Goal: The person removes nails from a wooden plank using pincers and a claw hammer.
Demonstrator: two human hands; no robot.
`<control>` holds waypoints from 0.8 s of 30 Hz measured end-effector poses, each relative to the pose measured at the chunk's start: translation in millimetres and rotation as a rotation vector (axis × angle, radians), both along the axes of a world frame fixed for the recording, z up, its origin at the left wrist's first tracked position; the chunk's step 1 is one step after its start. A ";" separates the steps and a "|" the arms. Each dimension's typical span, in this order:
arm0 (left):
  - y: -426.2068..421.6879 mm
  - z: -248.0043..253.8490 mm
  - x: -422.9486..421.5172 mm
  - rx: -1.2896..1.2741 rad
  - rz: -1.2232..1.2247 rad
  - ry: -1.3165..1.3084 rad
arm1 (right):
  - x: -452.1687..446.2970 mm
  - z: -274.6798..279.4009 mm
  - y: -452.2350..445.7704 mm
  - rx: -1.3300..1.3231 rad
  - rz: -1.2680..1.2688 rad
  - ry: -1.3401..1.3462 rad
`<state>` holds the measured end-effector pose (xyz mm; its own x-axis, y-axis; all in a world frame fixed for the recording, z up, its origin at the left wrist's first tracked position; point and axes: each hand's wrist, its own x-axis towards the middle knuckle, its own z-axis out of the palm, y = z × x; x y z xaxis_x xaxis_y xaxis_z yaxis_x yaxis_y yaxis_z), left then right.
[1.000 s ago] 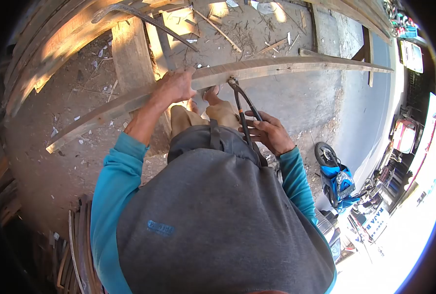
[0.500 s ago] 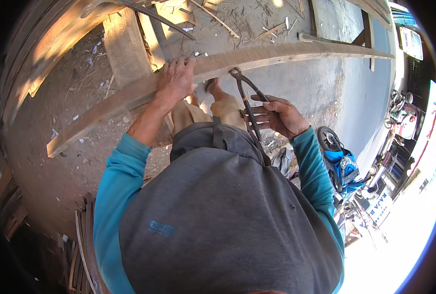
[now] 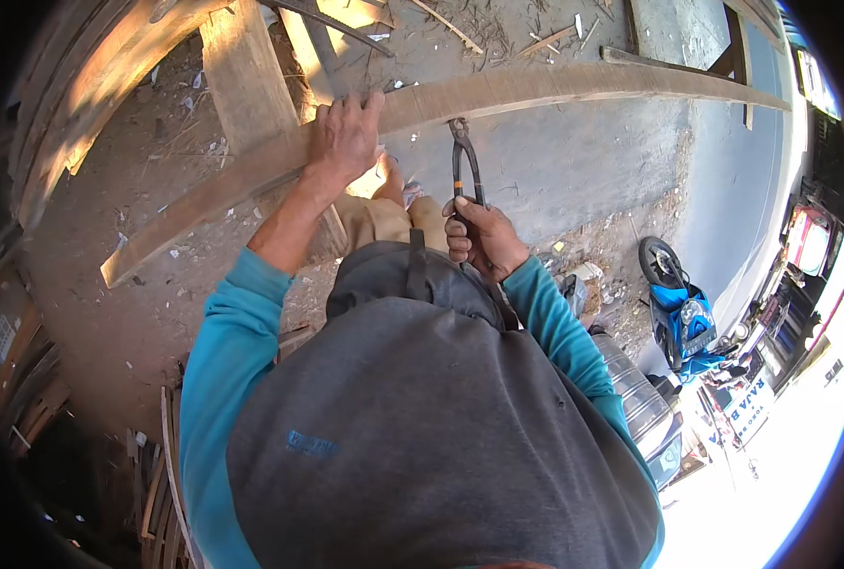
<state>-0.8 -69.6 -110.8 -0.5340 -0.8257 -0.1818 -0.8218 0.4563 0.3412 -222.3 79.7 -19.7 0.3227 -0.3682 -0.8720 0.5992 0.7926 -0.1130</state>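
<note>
A long wooden beam [image 3: 526,87] runs across in front of me, its left end lower and nearer. My left hand [image 3: 346,137] lies over the beam with its fingers curled round the far edge. My right hand [image 3: 483,237] is closed round the handles of dark pincers [image 3: 462,156] with an orange band. The pincers' head touches the beam's near edge, to the right of my left hand. Whether the jaws hold anything is too small to tell.
A wide plank [image 3: 246,76] passes under the beam. Curved timber [image 3: 128,85] stands at the upper left, and a saw-like blade [image 3: 332,24] lies near it. Wood strips [image 3: 170,474] are stacked at the lower left. A blue motorcycle [image 3: 683,322] stands at the right.
My right hand has closed round the pincer handles, which were spread against loosely held fingers. The handles have come closer together and swung left. My left hand remains on the beam.
</note>
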 end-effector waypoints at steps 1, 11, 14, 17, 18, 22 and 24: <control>-0.6 1.4 -0.9 0.008 0.003 0.002 | 1.9 -2.8 1.1 0.002 -0.007 -0.012; -7.9 10.0 -5.9 0.061 -0.025 -0.010 | 37.7 -18.7 12.5 -0.091 -0.109 0.207; -7.9 13.0 -7.7 0.086 -0.019 -0.031 | 48.6 -16.4 10.3 -0.084 -0.135 0.254; -9.1 14.4 -8.1 0.107 -0.024 -0.044 | 64.4 -19.1 9.6 -0.082 -0.177 0.293; -10.0 14.1 -8.3 0.114 -0.026 -0.051 | 70.2 -18.5 8.4 -0.075 -0.211 0.328; -9.5 15.4 -8.3 0.124 -0.028 -0.042 | 94.1 -23.0 4.9 -0.088 -0.327 0.316; -9.1 13.3 -5.7 0.114 -0.018 -0.021 | 81.0 -22.8 6.1 -0.104 -0.313 0.283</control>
